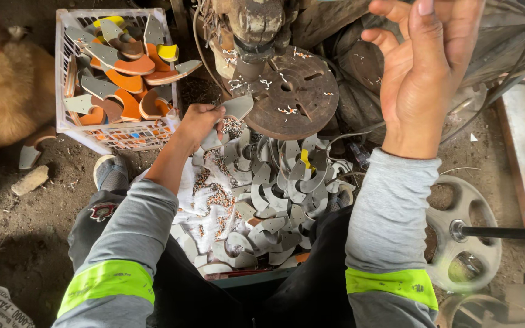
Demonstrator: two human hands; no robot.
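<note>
My left hand (197, 123) is closed around a grey curved sole-shaped piece (236, 108) and holds it at the edge of a round rusty machine plate (290, 91). My right hand (423, 67) is raised high on the right, palm toward me, fingers loosely curled, with nothing visible in it. Below the plate lies a heap of several grey curved pieces (274, 200) on a white cloth (199, 200) strewn with small shavings.
A white plastic crate (65, 73) at the upper left holds several orange, yellow and grey pieces. A grey spoked handwheel (466, 234) with a black shaft sits at the lower right. A tan furry animal (7, 85) lies at the far left on the dirt floor.
</note>
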